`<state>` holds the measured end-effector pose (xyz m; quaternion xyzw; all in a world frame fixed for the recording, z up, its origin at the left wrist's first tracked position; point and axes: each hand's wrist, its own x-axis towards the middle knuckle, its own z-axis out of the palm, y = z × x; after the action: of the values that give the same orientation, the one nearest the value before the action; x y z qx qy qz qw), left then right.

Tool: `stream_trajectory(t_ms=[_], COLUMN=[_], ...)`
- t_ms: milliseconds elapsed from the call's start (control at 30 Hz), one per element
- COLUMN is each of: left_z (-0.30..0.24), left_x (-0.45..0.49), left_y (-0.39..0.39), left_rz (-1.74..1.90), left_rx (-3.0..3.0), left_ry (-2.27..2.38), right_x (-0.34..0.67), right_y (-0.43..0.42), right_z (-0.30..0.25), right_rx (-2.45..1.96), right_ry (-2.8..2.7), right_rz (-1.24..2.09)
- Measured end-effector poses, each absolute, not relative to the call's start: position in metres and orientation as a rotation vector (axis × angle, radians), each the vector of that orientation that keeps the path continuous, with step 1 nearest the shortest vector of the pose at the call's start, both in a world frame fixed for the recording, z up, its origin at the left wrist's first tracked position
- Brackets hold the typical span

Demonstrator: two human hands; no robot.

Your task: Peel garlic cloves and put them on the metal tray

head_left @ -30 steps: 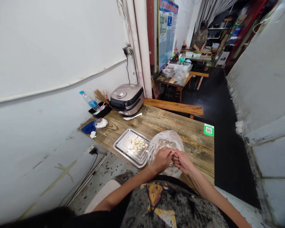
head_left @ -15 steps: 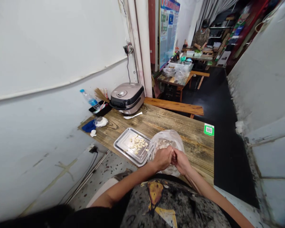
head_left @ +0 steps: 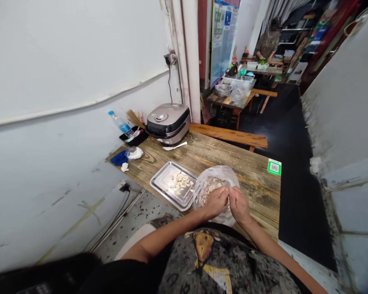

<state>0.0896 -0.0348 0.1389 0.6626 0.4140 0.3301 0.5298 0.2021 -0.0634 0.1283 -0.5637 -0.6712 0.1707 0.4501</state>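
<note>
Whereas they met earlier, left hand (head_left: 217, 201) and right hand (head_left: 239, 205) part slightly over the bag (head_left: 232, 175); curled; pinch unclear.

Shiny metal tray (head_left: 164, 178), translucent plastic bag (head_left: 230, 174)

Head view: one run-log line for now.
left hand: over plastic bag | right hand: beside left, over bag | holding: unclear | tray: pale pieces on it

white wall (head_left: 79, 49), wooden bench (head_left: 230, 135), black floor (head_left: 294, 139), grey curtain (head_left: 282, 8) behind
</note>
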Motion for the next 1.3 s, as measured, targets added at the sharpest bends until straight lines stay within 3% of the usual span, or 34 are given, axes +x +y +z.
stream_trajectory(t_ms=[133,267,467,1033,1300], left_z=[0.14,0.139,0.141,0.13,0.118], left_x=[0.091,0.088,0.074,0.065,0.068], left_y=[-0.036,-0.035,-0.028,-0.03,-0.04], left_rz=[0.581,0.418,0.834,0.933,0.875], left_rx=[1.088,0.873,1.079,1.506,1.243], left_ry=[0.918,0.971,0.913,0.952,0.907], right_x=[0.213,0.212,0.206,0.208,0.207], right_y=[-0.066,-0.069,-0.071,-0.072,-0.065], right_z=[0.123,0.115,0.115,0.129,0.127], right_rx=[-1.269,-1.214,-1.495,-1.525,-1.658], right_ry=[-1.963,-1.966,-1.513,-1.652,-1.587], right_rz=[0.193,0.225,0.554,0.746,0.922])
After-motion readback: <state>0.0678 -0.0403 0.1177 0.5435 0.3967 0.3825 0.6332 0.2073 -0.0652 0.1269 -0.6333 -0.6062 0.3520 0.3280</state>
